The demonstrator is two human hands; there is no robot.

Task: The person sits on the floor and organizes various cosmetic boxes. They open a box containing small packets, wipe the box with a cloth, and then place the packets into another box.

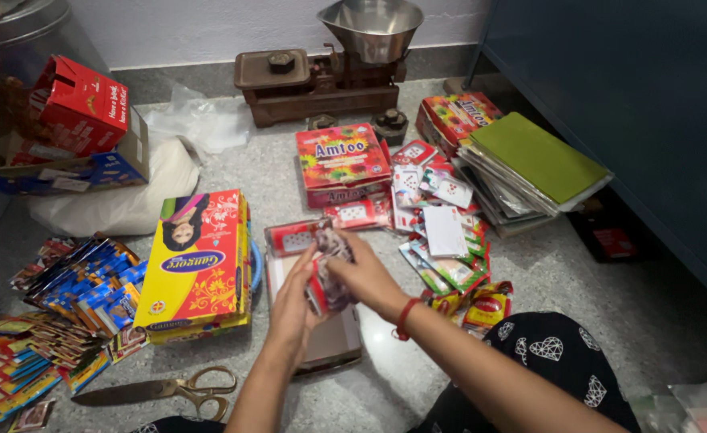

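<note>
My left hand [293, 301] and right hand [365, 277] meet over an open tray [333, 341]. The fingers [309, 265] of both hands are curled and pressed against a bundle of small packets [329, 277], red and printed, pinching it from both sides. The bundle is held just above the tray, which lies on the floor [610, 273]. A red band [404, 317] sits on my right wrist.

Just left of the tray: a yellow-and-red box [197, 265] stacked flat. Nearer me, scissors [165, 389] lie on the floor, blades pointing left. Farther left: heaps of blue sachets [89, 277] and striped sachets [9, 365].

Right of my hands: loose card packets [446, 228] scattered, with a stack of sheets under a green folder [538, 156] beyond them. Ahead: a red flowered box [341, 156]. Behind it, by the wall: a balance scale [329, 72] with a steel pan. Far left: a red carton [81, 104] and a white bag [129, 196].
</note>
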